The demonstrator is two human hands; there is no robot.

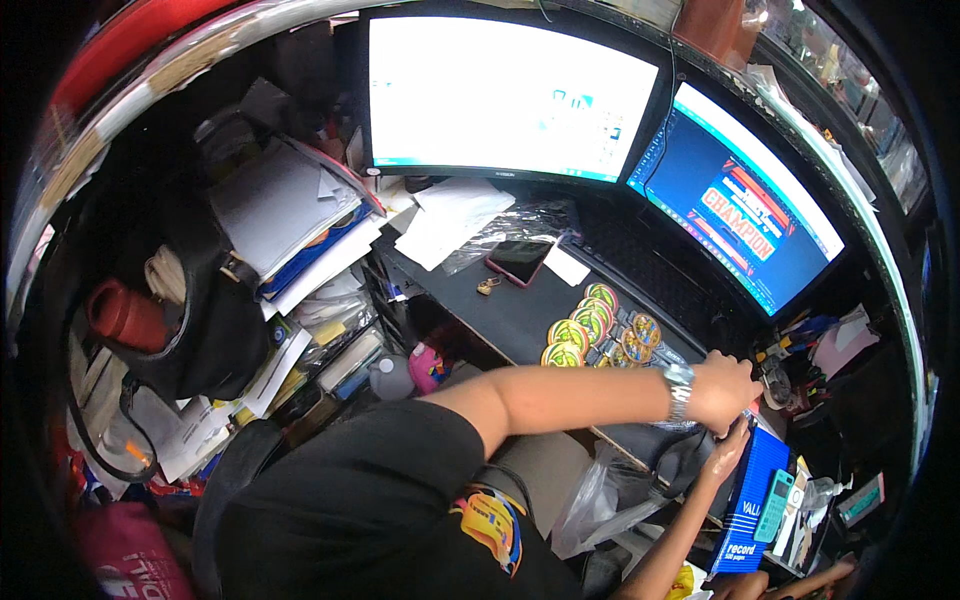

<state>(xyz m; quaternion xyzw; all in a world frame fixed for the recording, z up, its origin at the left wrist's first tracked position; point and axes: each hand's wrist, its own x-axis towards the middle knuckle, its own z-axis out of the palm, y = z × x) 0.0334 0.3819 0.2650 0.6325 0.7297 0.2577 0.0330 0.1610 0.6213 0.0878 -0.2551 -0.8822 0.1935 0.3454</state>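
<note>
My left arm reaches across to the right, a silver wristwatch (680, 392) on its wrist. My left hand (722, 388) is closed, its fingers curled down. Just below, my right hand (728, 452) meets it, fingers bent and pressed together. A small reddish bit shows beside the fingers, but what they hold is hidden. Both hands are at the upper end of a blue record book (752, 485). Left of them on the dark desk (470, 310) lie round green-and-yellow medals (566, 340) and several gold-coloured medals (636, 345), partly overlapping.
Two lit monitors (500, 95) stand at the back, with a dark keyboard (625, 260) before them. A phone (518, 262) and white papers (455, 220) lie on the desk. Left are a black bag (215, 330) and stacked folders (285, 205). A teal calculator (773, 505) rests by the book.
</note>
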